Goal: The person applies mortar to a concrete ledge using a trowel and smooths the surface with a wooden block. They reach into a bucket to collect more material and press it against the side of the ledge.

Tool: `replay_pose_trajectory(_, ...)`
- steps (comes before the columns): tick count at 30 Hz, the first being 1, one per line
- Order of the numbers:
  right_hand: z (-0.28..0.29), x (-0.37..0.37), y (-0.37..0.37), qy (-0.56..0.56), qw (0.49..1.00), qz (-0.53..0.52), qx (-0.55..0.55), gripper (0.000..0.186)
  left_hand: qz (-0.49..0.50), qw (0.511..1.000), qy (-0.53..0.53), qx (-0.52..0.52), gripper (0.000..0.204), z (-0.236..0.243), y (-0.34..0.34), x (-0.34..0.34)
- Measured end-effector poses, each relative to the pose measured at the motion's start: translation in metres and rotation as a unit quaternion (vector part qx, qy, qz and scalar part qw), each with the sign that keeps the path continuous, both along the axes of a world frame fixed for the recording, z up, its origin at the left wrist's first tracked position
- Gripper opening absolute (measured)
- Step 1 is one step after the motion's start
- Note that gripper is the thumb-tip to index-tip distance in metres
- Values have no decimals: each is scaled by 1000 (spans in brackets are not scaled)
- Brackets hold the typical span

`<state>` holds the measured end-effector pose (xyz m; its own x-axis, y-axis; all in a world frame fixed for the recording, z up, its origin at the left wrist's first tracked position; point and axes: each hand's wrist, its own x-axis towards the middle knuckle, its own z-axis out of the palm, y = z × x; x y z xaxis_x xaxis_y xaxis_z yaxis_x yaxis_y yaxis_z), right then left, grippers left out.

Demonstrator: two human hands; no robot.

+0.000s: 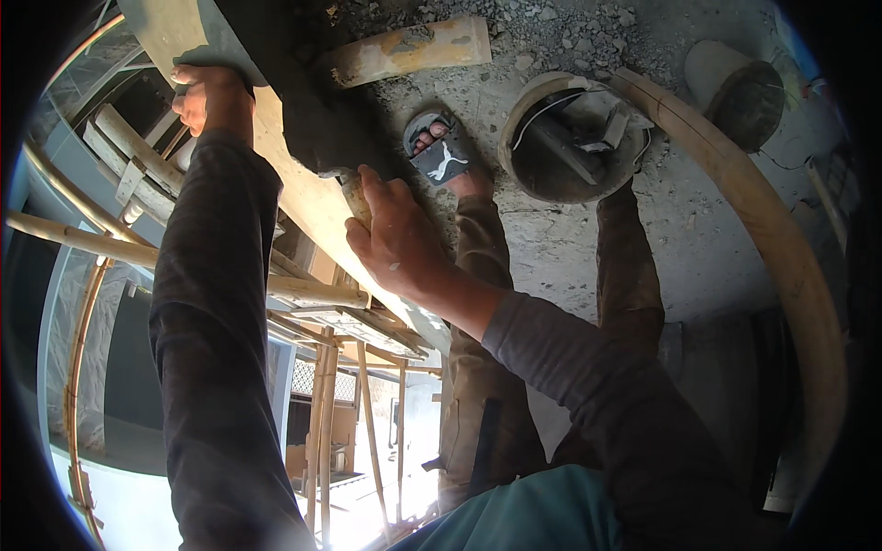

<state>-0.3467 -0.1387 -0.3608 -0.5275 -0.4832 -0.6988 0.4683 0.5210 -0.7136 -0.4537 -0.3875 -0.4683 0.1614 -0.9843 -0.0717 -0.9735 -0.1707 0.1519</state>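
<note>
A long pale wooden board (308, 207) slants from the upper left toward the lower middle. Wet grey mortar (308, 115) lies dark along its inner side. Near the board's upper end, my left hand (219, 99) is closed, its fingers curled over the edge. My right hand (400, 241) is wrapped round the worn handle of a trowel (355, 197), just beside the board. A bit of metal shows at the handle's front; the blade blends into the dark mortar and cannot be made out. My sandalled foot (443, 151) stands to the right of the trowel.
A mortar-stained bucket (562, 195) holding tools stands right of my foot, with another bucket (726, 78) farther right. A long plank (735, 188) leans at the right. Rubble (574, 37) and a short plank piece (413, 50) lie ahead. Bamboo scaffolding (83, 239) rises at the left.
</note>
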Motion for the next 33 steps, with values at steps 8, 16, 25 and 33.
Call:
replay_pose_trajectory(8, 52, 33, 39, -95, 990, 99, 47, 65, -2, 1000, 15, -5, 84, -1, -4, 4)
replay_pose_trajectory(16, 6, -9, 13, 3, 994, 104, 33, 41, 26, 1000, -6, -15, 84, -7, 1, -2)
replay_pose_trajectory(25, 28, -10, 11, -15, 982, 189, 21, 28, 11, 999, -21, -22, 81, -6, -5, 2)
replay_pose_trajectory(33, 42, 15, 27, -66, 986, 151, -13, 42, 4, 1000, -10, -14, 83, -3, -4, 3)
